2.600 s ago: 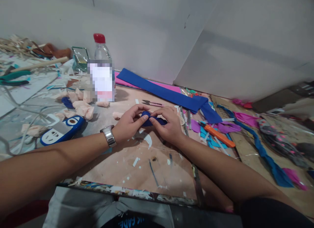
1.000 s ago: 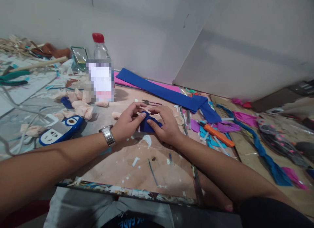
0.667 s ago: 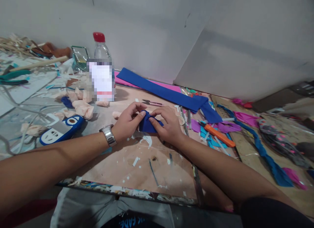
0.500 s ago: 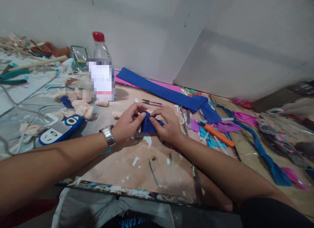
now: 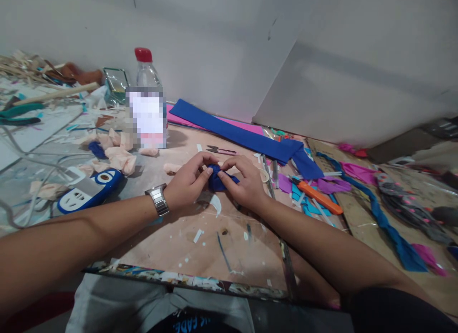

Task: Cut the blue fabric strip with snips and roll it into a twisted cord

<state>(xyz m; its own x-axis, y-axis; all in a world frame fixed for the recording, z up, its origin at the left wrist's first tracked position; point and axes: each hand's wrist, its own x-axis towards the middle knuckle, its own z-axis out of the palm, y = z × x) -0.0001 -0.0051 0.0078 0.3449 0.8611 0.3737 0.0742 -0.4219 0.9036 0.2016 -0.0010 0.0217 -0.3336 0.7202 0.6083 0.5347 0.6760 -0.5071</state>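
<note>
A small gathered piece of dark blue fabric (image 5: 219, 181) is pinched between both hands above the work table (image 5: 214, 247). My left hand (image 5: 189, 180) grips its left side with thumb and fingers. From the right, my right hand (image 5: 245, 180) pinches the other side, its thumb on the cloth. Part of the fabric is hidden behind the fingers. Just beyond the hands lie small thread snips (image 5: 222, 150). Farther back, a long folded strip of blue fabric (image 5: 229, 131) rests over pink material (image 5: 250, 127).
A clear bottle with a red cap (image 5: 143, 55) stands at back left, near a blue-and-white power strip (image 5: 89, 191) with cables. Peach fabric scraps (image 5: 119, 159) lie beside it. On the right are an orange utility knife (image 5: 320, 198) and a teal strip (image 5: 384, 218).
The flap of blue fabric that hung flat below my fingers is now bunched up into a smaller, rounder shape. Both hands stay in nearly the same place.
</note>
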